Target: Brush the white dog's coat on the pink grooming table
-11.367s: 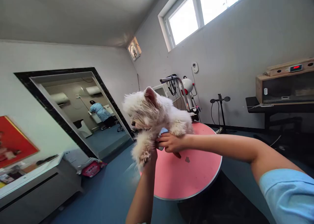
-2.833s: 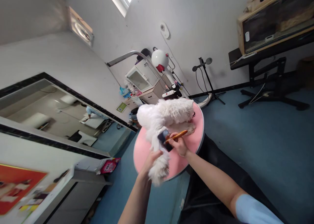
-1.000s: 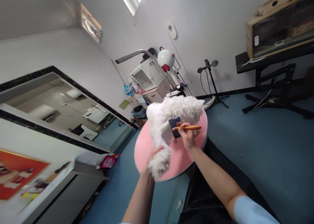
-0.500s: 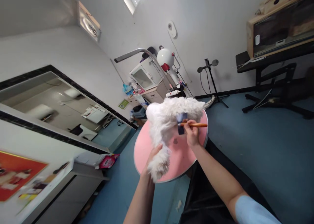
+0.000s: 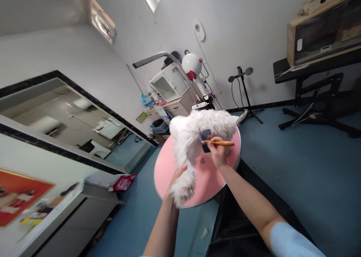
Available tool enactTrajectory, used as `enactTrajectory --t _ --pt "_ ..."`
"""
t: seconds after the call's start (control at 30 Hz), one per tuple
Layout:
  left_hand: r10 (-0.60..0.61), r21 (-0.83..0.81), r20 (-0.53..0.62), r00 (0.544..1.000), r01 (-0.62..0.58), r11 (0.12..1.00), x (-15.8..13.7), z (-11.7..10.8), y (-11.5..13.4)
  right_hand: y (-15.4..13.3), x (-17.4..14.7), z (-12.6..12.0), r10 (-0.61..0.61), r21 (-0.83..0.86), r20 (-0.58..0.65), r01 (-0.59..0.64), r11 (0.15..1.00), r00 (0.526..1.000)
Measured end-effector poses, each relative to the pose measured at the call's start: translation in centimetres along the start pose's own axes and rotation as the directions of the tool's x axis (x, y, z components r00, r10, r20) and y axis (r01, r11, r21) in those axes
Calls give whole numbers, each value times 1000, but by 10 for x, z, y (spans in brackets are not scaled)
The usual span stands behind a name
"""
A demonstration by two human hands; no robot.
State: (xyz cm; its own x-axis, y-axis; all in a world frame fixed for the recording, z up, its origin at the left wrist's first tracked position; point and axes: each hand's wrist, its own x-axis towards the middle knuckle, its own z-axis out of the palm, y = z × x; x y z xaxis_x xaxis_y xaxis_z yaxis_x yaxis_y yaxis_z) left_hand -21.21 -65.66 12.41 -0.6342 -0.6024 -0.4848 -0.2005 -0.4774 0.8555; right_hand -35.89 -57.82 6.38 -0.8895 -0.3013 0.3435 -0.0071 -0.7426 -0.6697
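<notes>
A white, fluffy dog (image 5: 211, 121) is on the round pink table (image 5: 163, 174), its long coat hiding much of its shape. My left hand (image 5: 177, 175) is closed round a furry limb (image 5: 184, 187) that extends toward me, with the thumb lying on top and the other fingers mostly hidden. In my right hand (image 5: 218, 153) is a slicker brush (image 5: 224, 143) with an orange-brown wooden handle, gripped between thumb and fingers. Its dark, flat head lies against the fur on the dog's near side.
Behind the table stand a curved metal arm (image 5: 152, 58), a white-headed dryer (image 5: 191, 64) and a drawer cabinet (image 5: 177, 106). A black tripod (image 5: 245, 93) is to the right, near a dark stand (image 5: 307, 84) bearing a glass-fronted box. At left are a framed mirror (image 5: 64, 114) and a grey counter (image 5: 67, 219).
The brush head has tilted and shifted slightly up and left across the fur, my right hand moving with it. My left hand keeps its hold on the limb.
</notes>
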Motion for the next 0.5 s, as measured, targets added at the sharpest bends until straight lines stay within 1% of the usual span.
enactTrajectory --t 0.03,0.1,0.13,0.17,0.2,0.23,0.27,0.3,0.37,0.4,0.43,0.5 --pt "-9 3 15 1000 9 1000 0 -1 0 0 0 0 0 12 28 0 1000 1000" --pt "-17 -17 35 999 17 1000 2 -3 -1 1 0 -1 59 11 176 -62 998 983" --pt "-19 -32 41 999 20 999 4 -5 -2 1 0 -1 78 -11 199 -77 997 977" --pt "-21 -51 51 998 24 998 6 -7 -3 1 -1 -2 71 -32 151 -67 997 986" --pt "-29 -68 63 998 34 997 8 -10 -5 2 -1 -2 43 -39 54 -41 998 998" --pt "-39 -81 76 996 45 996 11 -12 -6 2 -3 -3 21 -34 -31 -22 999 999" --pt "-48 -89 98 994 56 994 13 -15 -8 3 -5 -3 19 -18 -70 -20 1000 997" --pt "-57 -93 126 990 69 993 16 -17 -10 4 -8 -3 42 5 -51 -42 999 998" --pt "-66 -93 176 982 83 992 21 -19 -13 7 -15 -3 127 25 85 -129 991 988" --pt "-61 -94 196 979 81 992 23 -20 -14 8 -17 -3 143 4 130 -145 989 981" --pt "-55 -98 213 976 78 992 24 -19 -15 9 -19 -4 131 -29 136 -129 991 982" --pt "-48 -112 222 974 74 991 26 -18 -16 10 -22 -8 53 -96 49 -48 994 997"
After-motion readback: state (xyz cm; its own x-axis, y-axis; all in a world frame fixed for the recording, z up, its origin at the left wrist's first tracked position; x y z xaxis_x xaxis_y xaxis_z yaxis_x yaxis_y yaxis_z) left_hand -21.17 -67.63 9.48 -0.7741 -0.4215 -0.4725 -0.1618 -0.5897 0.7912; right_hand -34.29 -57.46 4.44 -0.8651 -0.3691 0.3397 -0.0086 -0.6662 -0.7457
